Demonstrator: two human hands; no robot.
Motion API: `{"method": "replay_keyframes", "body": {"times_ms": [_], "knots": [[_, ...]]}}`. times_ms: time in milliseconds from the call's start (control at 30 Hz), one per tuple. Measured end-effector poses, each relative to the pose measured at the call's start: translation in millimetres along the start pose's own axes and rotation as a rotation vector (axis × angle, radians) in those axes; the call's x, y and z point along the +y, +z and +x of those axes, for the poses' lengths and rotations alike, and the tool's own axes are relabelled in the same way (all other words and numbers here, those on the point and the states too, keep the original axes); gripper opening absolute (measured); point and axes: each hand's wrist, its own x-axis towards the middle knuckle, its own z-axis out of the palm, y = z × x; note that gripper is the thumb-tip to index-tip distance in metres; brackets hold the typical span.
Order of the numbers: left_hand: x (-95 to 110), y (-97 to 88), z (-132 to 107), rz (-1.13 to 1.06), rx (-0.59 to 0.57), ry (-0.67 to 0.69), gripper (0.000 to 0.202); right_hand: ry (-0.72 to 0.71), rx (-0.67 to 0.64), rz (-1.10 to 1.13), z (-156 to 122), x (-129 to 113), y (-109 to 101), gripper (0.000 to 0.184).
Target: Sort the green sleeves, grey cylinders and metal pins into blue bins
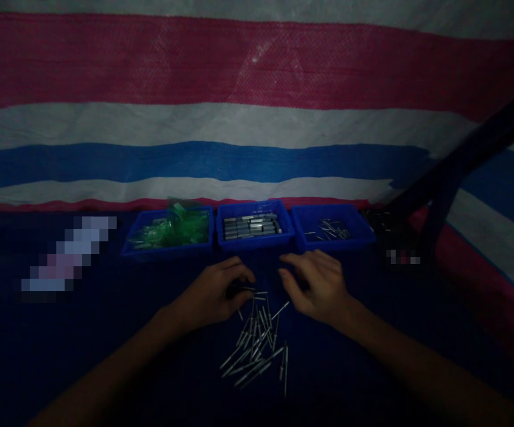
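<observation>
A loose pile of thin metal pins with thicker sleeves, which look like blind rivets [257,347], lies on the dark blue table in front of me. At the pile's far left edge my left hand [221,290] is curled, thumb and fingertips closed around a thin rivet that points right. Across a small gap, my right hand [316,281] hovers past the pile's far right side. Its thumb and index finger are apart with nothing visible between them. The dim light hides the inside of both palms.
Three blue bins stand behind my hands: the left bin [168,252] holds green plastic bags, the middle bin [257,240] metal cylinders, the right bin [299,228] loose thin pins. A striped sheet [239,124] hangs behind. A dark slanted bar [456,157] rises at right.
</observation>
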Motion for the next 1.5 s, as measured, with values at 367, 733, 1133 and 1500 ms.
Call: {"method": "replay_keyframes", "body": {"times_ms": [367,733,1133,1500], "knots": [[-4.1,-1.4,3.3,0.113,-0.014,-0.136,0.007,-0.019,-0.302,0.192,-4.1,-9.1,13.2,0.017],[-1.3,10.8,3.2,-0.178,0.105,-0.203,0.019,-0.108,-0.233,0.201,-1.3,-14.1,14.1,0.013],[-1.2,-5.7,-2.7,0.063,-0.104,0.014,0.014,0.051,0.238,-0.151,11.7,21.9,-14.1,0.016],[-7.2,-1.6,0.2,-0.366,0.033,-0.158,0.017,0.004,0.000,-0.066,10.5,-6.4,-14.5,0.021]]}}
